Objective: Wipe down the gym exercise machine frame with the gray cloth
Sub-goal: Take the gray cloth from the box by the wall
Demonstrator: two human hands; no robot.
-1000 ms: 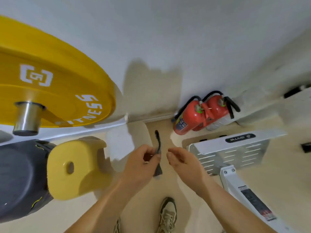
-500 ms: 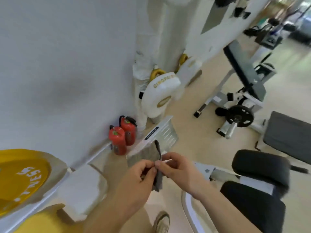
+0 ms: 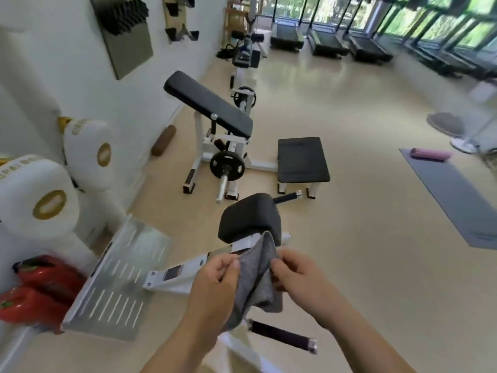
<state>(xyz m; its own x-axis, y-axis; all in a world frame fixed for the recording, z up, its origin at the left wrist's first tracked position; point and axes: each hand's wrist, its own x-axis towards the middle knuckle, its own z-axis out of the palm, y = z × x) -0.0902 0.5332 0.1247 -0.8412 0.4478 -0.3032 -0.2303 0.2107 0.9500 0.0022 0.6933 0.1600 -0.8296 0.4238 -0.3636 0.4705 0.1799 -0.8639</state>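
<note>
my left hand [image 3: 215, 275]: thumb and forefinger pinching the left edge of the soft gray fabric cloth [image 3: 258, 270]. my right hand [image 3: 301, 275]: fingers curled, pinching the right edge. cloth: hangs folded between both hands, over the white metal machine frame [image 3: 185, 270]; whether they touch, i cannot tell. black cushioned pad [image 3: 250, 216]: just beyond the cloth. black foam handle [image 3: 279, 336]: near, below. slotted silver footplate [image 3: 118, 278]: left. two red fire extinguishers [image 3: 40, 292]: further left, by the wall. gray exercise mat [image 3: 454, 195]: far right.
</note>
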